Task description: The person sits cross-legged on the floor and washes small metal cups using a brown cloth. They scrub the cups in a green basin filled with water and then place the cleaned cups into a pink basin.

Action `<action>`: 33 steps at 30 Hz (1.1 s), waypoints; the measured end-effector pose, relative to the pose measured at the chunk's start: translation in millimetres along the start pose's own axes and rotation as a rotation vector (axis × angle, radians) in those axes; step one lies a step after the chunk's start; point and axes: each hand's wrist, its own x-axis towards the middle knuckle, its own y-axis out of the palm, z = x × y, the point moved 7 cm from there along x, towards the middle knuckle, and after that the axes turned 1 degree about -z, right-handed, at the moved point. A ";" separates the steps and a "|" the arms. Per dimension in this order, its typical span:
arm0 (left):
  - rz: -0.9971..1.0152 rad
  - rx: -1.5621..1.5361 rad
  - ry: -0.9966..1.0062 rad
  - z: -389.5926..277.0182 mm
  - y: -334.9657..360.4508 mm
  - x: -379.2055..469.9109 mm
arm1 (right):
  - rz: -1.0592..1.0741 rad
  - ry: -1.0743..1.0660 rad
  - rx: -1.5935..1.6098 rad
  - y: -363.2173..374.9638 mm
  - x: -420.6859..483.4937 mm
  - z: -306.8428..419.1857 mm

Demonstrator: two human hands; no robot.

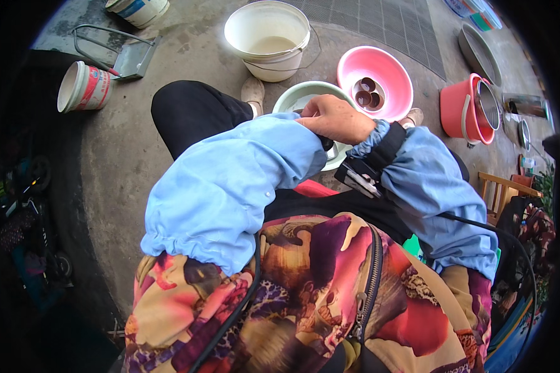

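My right hand (340, 120) reaches across in front of me, its thumb and fingers pinching the top edge of the light blue sleeve cover (242, 154) on my left forearm. My left hand is out of sight, behind that sleeve and my right hand. Beneath them, partly hidden, stands a pale green basin (289, 95). A black strap (388, 147) with a small device goes round my right wrist over the other blue sleeve cover (441, 186). Touching the green basin is a pink basin (396, 70) with several small brown cups (364, 98) inside.
Ahead stands a white bucket (266, 70) holding cloudy liquid. To the left are a labelled pail (84, 88) and a metal dustpan (133, 60). On the right are a red bucket (457, 107), a grey basin (478, 56) and a wooden chair (499, 196). A dark cable (499, 231) crosses my right arm.
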 end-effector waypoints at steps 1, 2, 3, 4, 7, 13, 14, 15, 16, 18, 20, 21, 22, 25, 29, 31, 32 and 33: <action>0.015 0.005 -0.006 2.1 0.2 -1.4 | 0.043 0.014 -0.024 2.7 1.9 -4.7; 0.006 0.012 -0.005 1.7 -1.1 -2.8 | 0.085 0.026 -0.049 4.8 4.4 -8.6; 0.002 0.012 -0.006 1.6 -1.0 -6.2 | 0.126 0.023 -0.063 6.6 6.3 -11.0; 0.000 0.013 -0.009 1.4 -1.2 -7.3 | 0.208 0.103 -0.068 10.5 8.9 -18.1; 0.000 0.011 -0.015 1.7 -0.2 -8.9 | 0.262 0.204 -0.068 11.5 9.9 -25.2; -0.027 0.007 -0.026 4.1 0.3 -3.9 | -0.156 -0.156 -0.573 1.3 -1.7 13.2; -0.031 0.008 -0.029 4.2 0.3 -3.9 | -0.194 -0.205 -0.628 0.9 -4.5 18.2; -0.029 0.009 -0.033 5.0 0.6 -3.8 | -0.264 -0.287 -0.677 -1.0 -7.7 25.6; -0.015 0.008 -0.033 4.3 1.9 -5.0 | -0.337 -0.353 -0.723 -4.2 -11.9 31.4; -0.034 0.005 -0.035 3.8 0.9 -6.5 | -0.243 -0.283 -0.502 -9.0 -9.8 22.8; -0.039 0.006 -0.035 3.0 0.8 -6.5 | -0.085 -0.103 -0.187 -11.6 -10.2 2.7; -0.039 0.003 -0.035 2.8 0.7 -5.7 | 0.020 -0.015 -0.023 -8.0 -11.8 -7.0; -0.037 0.003 -0.038 2.5 1.2 -6.0 | 0.071 0.026 0.273 -6.2 -15.9 -12.7; -0.031 0.007 -0.036 1.8 2.2 -3.7 | 0.117 0.136 0.707 0.7 -28.2 -31.4; -0.020 0.015 -0.036 0.5 3.8 -3.1 | 0.123 0.045 0.772 9.4 -27.7 -32.6; -0.014 0.017 -0.039 0.4 4.3 -3.4 | 0.133 0.065 0.778 14.1 -25.0 -24.4; -0.014 0.022 -0.034 -2.0 4.2 -3.9 | 0.144 0.099 0.722 16.6 -24.8 -18.6; -0.012 0.025 -0.036 -2.0 4.6 -5.0 | 0.053 0.008 0.606 9.7 -25.6 -5.5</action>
